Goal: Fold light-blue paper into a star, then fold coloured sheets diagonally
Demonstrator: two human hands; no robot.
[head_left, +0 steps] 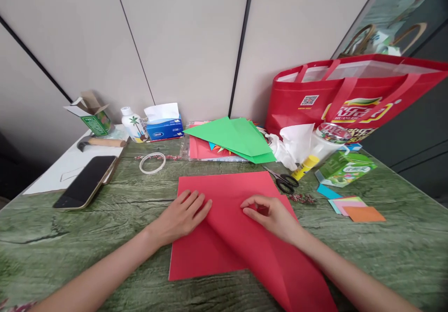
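Two red sheets of paper lie in front of me: a flat one underneath, and over it a second one whose lower part curls and hangs toward the table's near edge. My left hand rests palm down on the red paper at its left, fingers spread a little, holding nothing. On the right, my right hand is over the upper sheet with its thumb and index finger curved toward each other, a gap between the tips. Black scissors lie just behind the paper's right corner.
Folded green paper lies behind. Right: glue stick, green box, small coloured papers, red bag. Left: phone, hammer, tape roll, bottle, blue tissue pack.
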